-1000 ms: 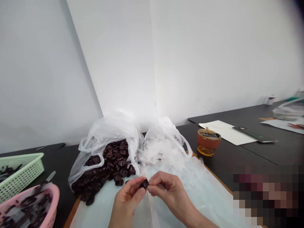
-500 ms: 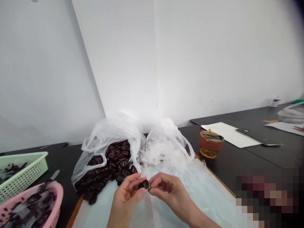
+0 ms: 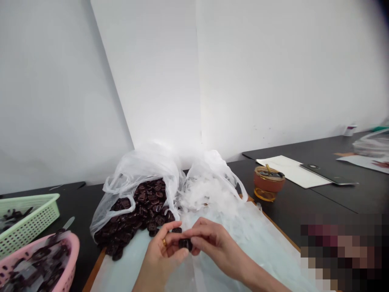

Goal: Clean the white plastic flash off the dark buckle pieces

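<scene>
My left hand (image 3: pixel 165 251), with a ring on one finger, is closed around a small dark brown piece (image 3: pixel 185 244) above the covered work surface. My right hand (image 3: pixel 209 243) pinches the same piece from the right, and the fingertips of both hands nearly meet. Another dark piece (image 3: pixel 176 230) shows just behind the fingers. Beyond my left hand, a heap of glossy dark pieces (image 3: pixel 146 202) spills from a white plastic bag (image 3: pixel 144 164). A second bag (image 3: pixel 209 170) with white, thin material stands to its right.
On the left are a green basket (image 3: pixel 45 215) and a pink basket (image 3: pixel 73 259), both holding dark pieces. A lidded amber cup (image 3: pixel 269 184), a white sheet (image 3: pixel 291 170) and a dark phone (image 3: pixel 328 175) lie to the right. Behind everything rises a white wall (image 3: pixel 243 73).
My right hand has shifted slightly left, its fingers now overlapping the left fingertips. The held piece has turned and sits a little lower. The whole view has shifted slightly.
</scene>
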Motion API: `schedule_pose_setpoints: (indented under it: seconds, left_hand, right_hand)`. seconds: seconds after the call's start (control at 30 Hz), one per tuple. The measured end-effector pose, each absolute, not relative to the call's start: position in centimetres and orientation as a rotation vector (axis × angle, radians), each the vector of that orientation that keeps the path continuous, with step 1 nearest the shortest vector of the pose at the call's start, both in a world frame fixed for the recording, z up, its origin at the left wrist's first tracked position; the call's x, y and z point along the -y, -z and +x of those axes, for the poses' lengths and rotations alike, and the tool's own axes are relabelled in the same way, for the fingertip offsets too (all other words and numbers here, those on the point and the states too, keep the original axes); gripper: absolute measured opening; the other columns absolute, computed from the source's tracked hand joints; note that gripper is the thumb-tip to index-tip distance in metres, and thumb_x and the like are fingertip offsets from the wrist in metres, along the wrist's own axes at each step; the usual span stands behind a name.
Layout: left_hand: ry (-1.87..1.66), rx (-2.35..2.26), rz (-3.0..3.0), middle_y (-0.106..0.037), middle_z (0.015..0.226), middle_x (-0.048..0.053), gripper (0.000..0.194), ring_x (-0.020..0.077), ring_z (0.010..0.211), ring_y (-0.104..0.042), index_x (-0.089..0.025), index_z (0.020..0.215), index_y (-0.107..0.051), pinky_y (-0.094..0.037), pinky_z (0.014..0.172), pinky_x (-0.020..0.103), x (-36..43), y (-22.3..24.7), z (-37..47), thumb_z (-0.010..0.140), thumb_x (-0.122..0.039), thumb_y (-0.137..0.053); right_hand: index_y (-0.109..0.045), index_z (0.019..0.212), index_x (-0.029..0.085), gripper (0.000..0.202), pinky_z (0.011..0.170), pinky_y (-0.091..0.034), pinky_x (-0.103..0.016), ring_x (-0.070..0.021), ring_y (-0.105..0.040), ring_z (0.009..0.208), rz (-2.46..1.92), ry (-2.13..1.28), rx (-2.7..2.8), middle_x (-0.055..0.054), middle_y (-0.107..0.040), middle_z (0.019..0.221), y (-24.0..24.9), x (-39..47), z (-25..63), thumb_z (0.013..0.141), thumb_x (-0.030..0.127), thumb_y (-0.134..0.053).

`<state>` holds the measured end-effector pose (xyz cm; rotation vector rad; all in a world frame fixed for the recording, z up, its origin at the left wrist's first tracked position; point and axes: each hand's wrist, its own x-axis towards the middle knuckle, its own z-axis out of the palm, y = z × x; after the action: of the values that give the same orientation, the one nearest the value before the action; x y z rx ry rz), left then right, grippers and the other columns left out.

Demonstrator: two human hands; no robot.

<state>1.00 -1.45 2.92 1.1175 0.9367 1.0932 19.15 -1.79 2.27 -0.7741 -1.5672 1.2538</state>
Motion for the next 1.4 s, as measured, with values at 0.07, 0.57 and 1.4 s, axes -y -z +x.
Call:
schedule_pose_setpoints:
  seconds: [0.07,0.57,1.4]
  left_hand:
    - [-1.077,-0.918,1.117,-0.078,0.084,0.007,0.051,0.0200,0.073,-0.069,-0.021,0.104,-0.062,-0.051,0.073,0.031,1.6,-2.8,1.0,0.058,-0.011,-0.082]
    - [-1.130,-0.904,1.072,-0.072,0.078,0.001,0.029,0.0149,0.076,-0.060,-0.021,0.088,-0.076,-0.044,0.073,0.024,1.7,-1.5,1.6,0.064,-0.036,-0.083]
    - [-1.068,-0.896,1.142,-0.072,0.079,0.004,0.030,0.0187,0.078,-0.061,-0.021,0.088,-0.075,-0.045,0.071,0.027,1.8,-1.2,1.6,0.065,-0.039,-0.082]
  right_hand:
    - [-0.077,0.088,0.019,0.018,0.065,-0.053,-0.027,-0.0106,-0.063,0.066,-0.781,-1.298,1.540,-0.002,-0.054,0.089,-1.9,1.6,19.0,0.084,0.033,-0.067]
    - [-0.064,0.075,0.019,0.009,0.072,-0.044,-0.026,-0.0149,-0.056,0.080,-0.977,-0.830,1.707,-0.001,-0.061,0.082,-2.9,2.5,18.8,0.084,0.016,-0.063]
    - [-0.056,0.082,0.016,0.029,0.042,-0.040,-0.018,-0.0068,-0.049,0.044,-0.812,-1.339,1.263,0.007,-0.054,0.055,-1.8,1.7,18.1,0.079,0.041,-0.071]
